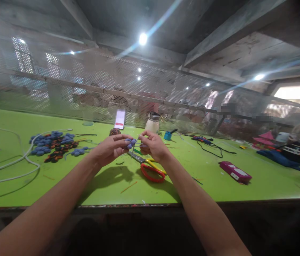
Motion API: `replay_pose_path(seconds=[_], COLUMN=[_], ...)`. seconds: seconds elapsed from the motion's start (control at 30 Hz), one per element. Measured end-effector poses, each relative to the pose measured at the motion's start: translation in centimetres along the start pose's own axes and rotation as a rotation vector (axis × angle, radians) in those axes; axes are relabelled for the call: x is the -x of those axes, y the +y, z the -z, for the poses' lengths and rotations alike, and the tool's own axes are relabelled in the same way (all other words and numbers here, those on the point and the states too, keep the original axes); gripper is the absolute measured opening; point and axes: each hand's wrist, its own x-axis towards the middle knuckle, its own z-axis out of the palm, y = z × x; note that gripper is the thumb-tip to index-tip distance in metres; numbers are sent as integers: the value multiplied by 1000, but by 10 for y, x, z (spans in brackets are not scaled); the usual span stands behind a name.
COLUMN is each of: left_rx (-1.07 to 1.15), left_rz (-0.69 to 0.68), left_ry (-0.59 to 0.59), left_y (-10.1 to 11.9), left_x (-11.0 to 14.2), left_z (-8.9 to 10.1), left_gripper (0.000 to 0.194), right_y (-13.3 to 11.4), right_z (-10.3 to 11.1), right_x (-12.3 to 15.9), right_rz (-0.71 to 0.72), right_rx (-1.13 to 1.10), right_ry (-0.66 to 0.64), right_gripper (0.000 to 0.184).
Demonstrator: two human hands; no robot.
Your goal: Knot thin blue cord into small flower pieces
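Observation:
My left hand pinches a small purple crocheted piece between thumb and fingers. Close beside it, my right hand has its fingers closed on a strand of purple yarn that runs to the piece. Whether a crochet hook is also in my right fingers, I cannot make out. Under both hands lie scissors with red and yellow handles, blades pointing away to the left. Left of my hands, blue-purple crocheted flowers are heaped with black and orange ones; a single purple flower lies nearer my left wrist.
A white cable curves over the green table at left. Behind my hands stand a lit phone, a yarn ball, a pale jar and a blue pot. A maroon box lies right. Perforated mesh rises behind.

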Motion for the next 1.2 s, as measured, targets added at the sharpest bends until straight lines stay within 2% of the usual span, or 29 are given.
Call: replay_pose_path(seconds=[0.13, 0.43, 0.73, 0.97, 1.03, 1.2], left_rx=[-5, 49, 76, -29, -115, -272], left_rz=[6, -18, 8, -32, -61, -160], left_ry=[-1, -5, 9, -209, -213, -182], left_y=[0, 4, 6, 1, 0, -5], left_x=[-1, 3, 4, 5, 3, -1], left_z=[0, -3, -1, 1, 1, 2], left_gripper=[19, 25, 26, 59, 53, 17], right_y=[-1, 2, 7, 6, 7, 10], right_z=[1, -2, 0, -6, -6, -4], right_x=[0, -2, -6, -4, -4, -5], right_rz=[5, 112, 149, 168, 193, 296], right_rx=[-3, -43, 1, 50, 94, 349], right_ry=[19, 42, 163, 192, 201, 237], right_gripper=[37, 34, 36, 34, 33, 24])
